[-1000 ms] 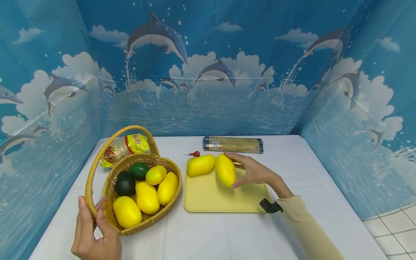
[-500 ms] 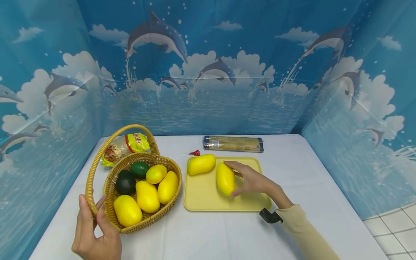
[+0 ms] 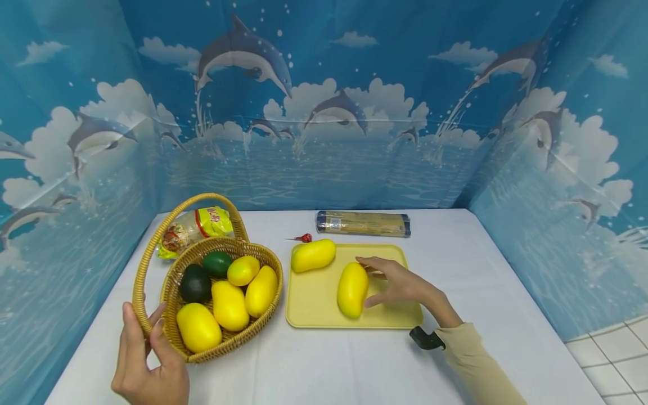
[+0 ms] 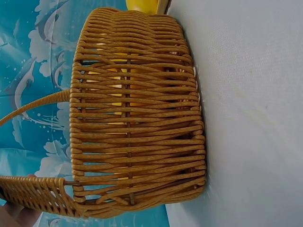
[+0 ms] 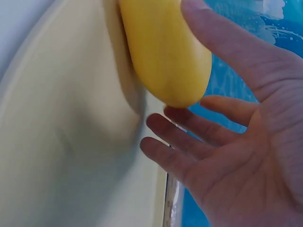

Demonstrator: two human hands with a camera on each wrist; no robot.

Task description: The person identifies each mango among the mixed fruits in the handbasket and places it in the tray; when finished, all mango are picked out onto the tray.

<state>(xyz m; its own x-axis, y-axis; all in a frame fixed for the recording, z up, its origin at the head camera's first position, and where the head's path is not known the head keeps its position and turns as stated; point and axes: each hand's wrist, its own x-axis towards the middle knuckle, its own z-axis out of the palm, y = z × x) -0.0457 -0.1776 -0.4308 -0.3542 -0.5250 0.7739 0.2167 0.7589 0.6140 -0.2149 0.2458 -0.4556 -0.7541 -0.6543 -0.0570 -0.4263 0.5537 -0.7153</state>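
In the head view, my left hand [image 3: 154,363] holds the near end of the handle [image 3: 215,196] of a heart-shaped wicker basket [image 4: 137,109]. Inside the basket lie several yellow mangoes [image 3: 229,305], a smaller yellow fruit [image 3: 243,271], a dark avocado-like fruit [image 3: 196,284] and a green one [image 3: 216,264]. On the pale yellow tray [image 3: 311,306] rests one mango [image 3: 352,289], with another mango [image 3: 314,255] at the tray's back left corner. My right hand [image 3: 400,284] is just right of the nearer mango, fingers spread and loosely bent, not gripping it.
Behind the basket lies a clear plastic bag with a yellow label [image 3: 215,222]. A small red-headed item with a thin stick [image 3: 305,238] is behind the tray, near a wrapped, tan flat pack with dark ends [image 3: 361,224]. Dolphin-print curtains [image 3: 324,169] enclose the white table.
My right hand has lowered the mango toward the near side of the tray, let go of it and shifted slightly right. My left hand and the basket have stayed put.
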